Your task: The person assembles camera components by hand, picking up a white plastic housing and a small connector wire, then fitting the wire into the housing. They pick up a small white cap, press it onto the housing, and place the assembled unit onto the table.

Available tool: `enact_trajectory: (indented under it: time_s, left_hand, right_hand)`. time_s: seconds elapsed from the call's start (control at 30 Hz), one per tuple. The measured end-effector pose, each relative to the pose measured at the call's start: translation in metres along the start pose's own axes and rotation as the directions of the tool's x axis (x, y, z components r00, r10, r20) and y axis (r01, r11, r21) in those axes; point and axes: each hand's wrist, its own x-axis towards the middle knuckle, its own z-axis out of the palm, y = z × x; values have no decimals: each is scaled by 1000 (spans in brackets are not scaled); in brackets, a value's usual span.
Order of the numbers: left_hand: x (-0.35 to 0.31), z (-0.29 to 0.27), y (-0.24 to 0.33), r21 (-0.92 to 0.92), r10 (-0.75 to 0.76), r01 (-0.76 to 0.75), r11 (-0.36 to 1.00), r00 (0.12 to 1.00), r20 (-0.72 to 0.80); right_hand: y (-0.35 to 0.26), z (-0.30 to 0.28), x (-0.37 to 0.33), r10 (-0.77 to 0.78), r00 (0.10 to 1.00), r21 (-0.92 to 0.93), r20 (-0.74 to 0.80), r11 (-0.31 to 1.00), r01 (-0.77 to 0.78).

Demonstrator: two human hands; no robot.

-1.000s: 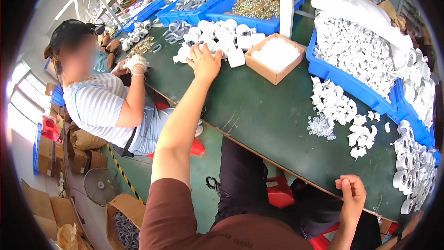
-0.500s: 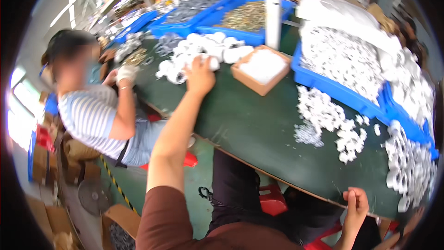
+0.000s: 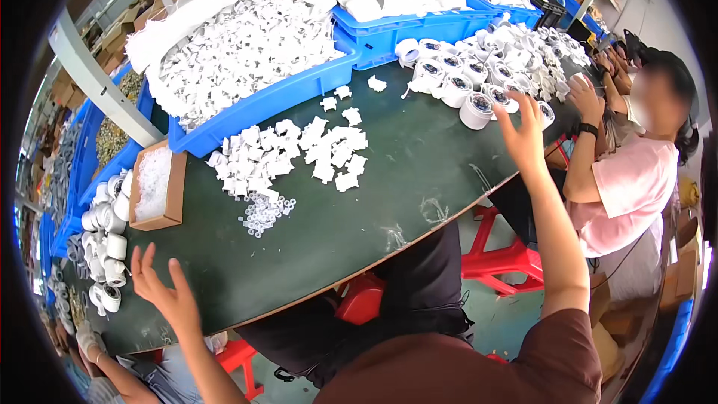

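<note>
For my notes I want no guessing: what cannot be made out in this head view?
In the head view:
Whether the right hand touches the white cylinders: the hand hides any contact.
The big blue bin: its floor, under heaped white pieces.
The left co-worker: head cut off by the picture's edge.

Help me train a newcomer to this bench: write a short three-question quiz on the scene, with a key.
1. True or false: the camera wearer's left hand is closed into a fist.
2. Which lies nearest the wearer's right hand? A) small translucent rings; B) white round plastic housings with dark centres; C) open brown cardboard box.
3. Fill in: the large plastic bin heaped with small white plastic clips is ____ in colour.

Key: 1. False, its fingers are spread; 2. B; 3. blue.
</note>
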Motion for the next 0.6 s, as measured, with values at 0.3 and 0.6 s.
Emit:
enact_trajectory:
  time_s: [0.3,0.6]
  left_hand:
    - [-30,-1,97,-290,25,31,956,982,186]
    - [-47,-14,141,-402,100,39,915,942,320]
  right_hand:
    - [-25,33,-5,175,852,-85,493,985,-153]
    - [-140,-15,-52,-174,863,91,474,985,149]
